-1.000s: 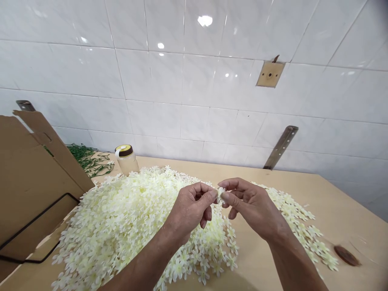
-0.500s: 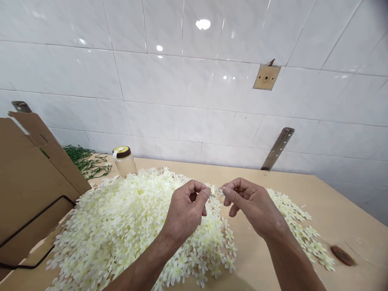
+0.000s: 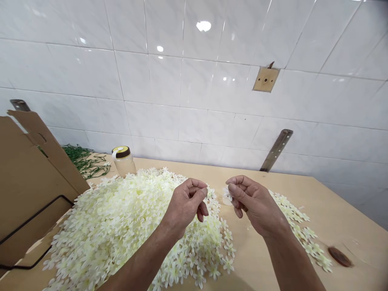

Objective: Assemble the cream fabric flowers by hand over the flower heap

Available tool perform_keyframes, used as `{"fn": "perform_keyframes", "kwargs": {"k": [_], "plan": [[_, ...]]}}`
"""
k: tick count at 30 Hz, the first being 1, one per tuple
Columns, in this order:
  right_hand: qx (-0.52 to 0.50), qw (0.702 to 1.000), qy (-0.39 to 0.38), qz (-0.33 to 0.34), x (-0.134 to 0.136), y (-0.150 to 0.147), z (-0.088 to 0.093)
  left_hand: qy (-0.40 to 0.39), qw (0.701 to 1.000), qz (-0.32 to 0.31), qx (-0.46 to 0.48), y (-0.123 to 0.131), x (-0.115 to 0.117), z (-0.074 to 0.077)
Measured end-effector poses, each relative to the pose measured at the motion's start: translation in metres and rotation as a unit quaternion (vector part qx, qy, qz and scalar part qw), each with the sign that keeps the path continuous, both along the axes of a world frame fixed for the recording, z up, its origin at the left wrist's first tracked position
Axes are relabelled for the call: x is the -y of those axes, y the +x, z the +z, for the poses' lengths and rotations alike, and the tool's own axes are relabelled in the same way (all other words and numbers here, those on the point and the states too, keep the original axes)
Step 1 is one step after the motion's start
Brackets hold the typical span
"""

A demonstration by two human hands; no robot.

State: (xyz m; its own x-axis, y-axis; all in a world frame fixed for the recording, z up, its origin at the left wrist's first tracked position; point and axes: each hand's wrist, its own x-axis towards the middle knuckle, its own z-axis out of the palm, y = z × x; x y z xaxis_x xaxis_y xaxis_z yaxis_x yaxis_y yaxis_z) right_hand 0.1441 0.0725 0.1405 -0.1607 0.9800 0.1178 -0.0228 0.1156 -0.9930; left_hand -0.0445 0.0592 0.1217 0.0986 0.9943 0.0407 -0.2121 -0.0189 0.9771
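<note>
My left hand (image 3: 189,204) is closed in a pinch, thumb against forefinger, on a small white artificial flower (image 3: 210,194) that sticks out past the fingertips. A short gap to the right, my right hand (image 3: 253,202) pinches another white flower (image 3: 227,195), partly hidden behind the thumb and fingers. Both hands are held above the table. Beneath and left of my left hand spreads a large heap of pale yellow-white flowers (image 3: 121,218). A smaller strip of loose flowers (image 3: 306,232) lies beyond my right wrist.
A clear jar (image 3: 125,165) with a brown and yellow lid stands behind the heap. Green stems (image 3: 83,159) lie at the back left, beside a cardboard box (image 3: 33,169) and a black metal frame (image 3: 32,218). A reddish-brown oval (image 3: 340,256) sits at right. The tiled wall (image 3: 194,121) bounds the table.
My hands have moved apart, the right one shifting slightly to the right. A white flower now shows more plainly at each hand's fingertips.
</note>
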Motion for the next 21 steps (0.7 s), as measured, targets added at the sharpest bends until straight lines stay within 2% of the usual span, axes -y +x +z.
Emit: {"fn": "perform_keyframes", "kwargs": {"k": [14, 21], "plan": [[-0.007, 1.000, -0.001, 0.016, -0.003, 0.002, -0.004, 0.017, 0.999, 0.047, -0.008, -0.006, -0.002, 0.003], [0.075, 0.997, 0.012, -0.017, -0.011, 0.001, -0.014, 0.020, 0.999, 0.043, -0.005, -0.008, -0.003, 0.004]]}}
